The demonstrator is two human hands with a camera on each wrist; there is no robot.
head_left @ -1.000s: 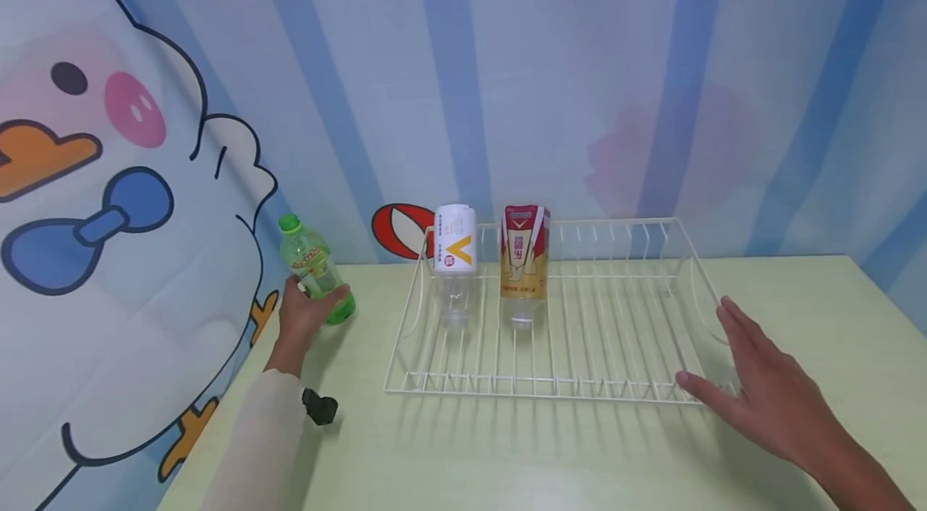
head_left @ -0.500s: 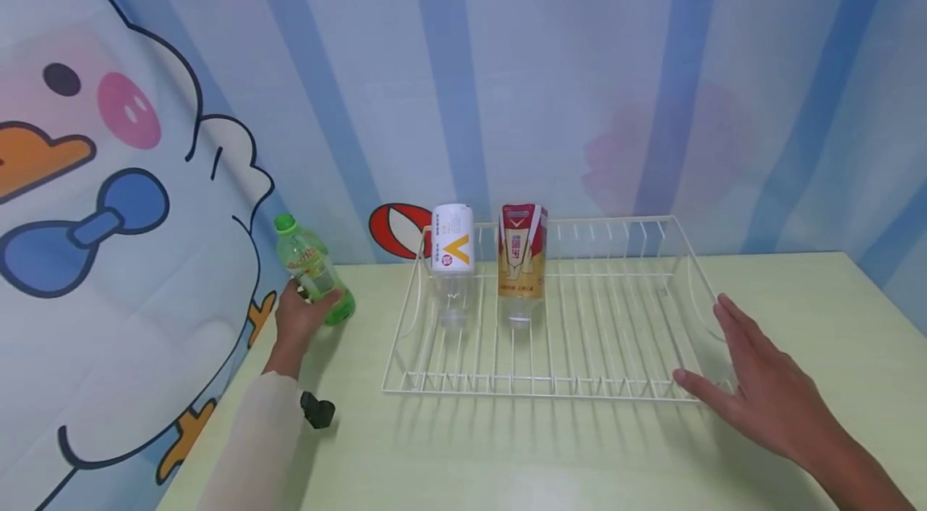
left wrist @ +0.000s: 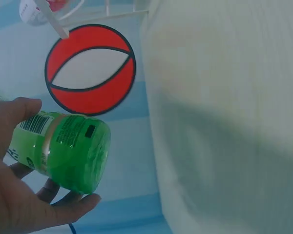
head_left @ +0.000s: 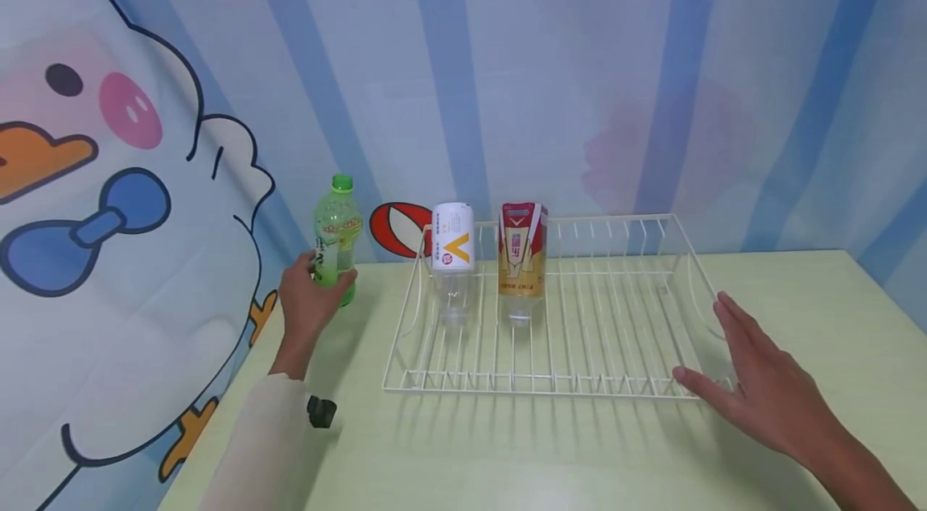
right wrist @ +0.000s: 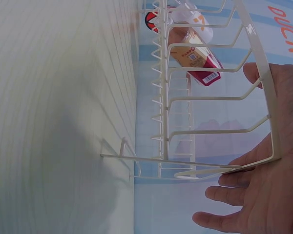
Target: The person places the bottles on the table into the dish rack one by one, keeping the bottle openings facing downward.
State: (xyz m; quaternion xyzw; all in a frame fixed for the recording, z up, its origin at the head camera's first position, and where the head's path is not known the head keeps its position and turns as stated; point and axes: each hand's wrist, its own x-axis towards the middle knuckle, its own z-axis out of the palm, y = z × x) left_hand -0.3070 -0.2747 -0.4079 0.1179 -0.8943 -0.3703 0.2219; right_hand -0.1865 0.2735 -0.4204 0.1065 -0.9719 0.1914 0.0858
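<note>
My left hand (head_left: 307,306) grips a green plastic bottle (head_left: 339,225) with a green cap, upright and left of the white wire rack (head_left: 554,394). In the left wrist view, thumb and fingers wrap round the bottle (left wrist: 80,151), its base pointing away from the palm and raised off the table. My right hand (head_left: 778,386) is at the rack's front right corner, fingers extended. The right wrist view shows this hand (right wrist: 273,195) against the outside of the rack's end bar (right wrist: 268,97), with the thumb behind it.
Two clear-necked bottles lean in the rack's left half, necks down: one with a white label (head_left: 453,237), one with a red and gold label (head_left: 523,253). A printed duck curtain (head_left: 550,76) hangs behind the pale table (head_left: 463,455). A small black object (head_left: 321,412) is by the left cuff.
My left hand has raised the green bottle, moved it slightly right and turned it from leaning left to upright. The right hand and the rack stay put.
</note>
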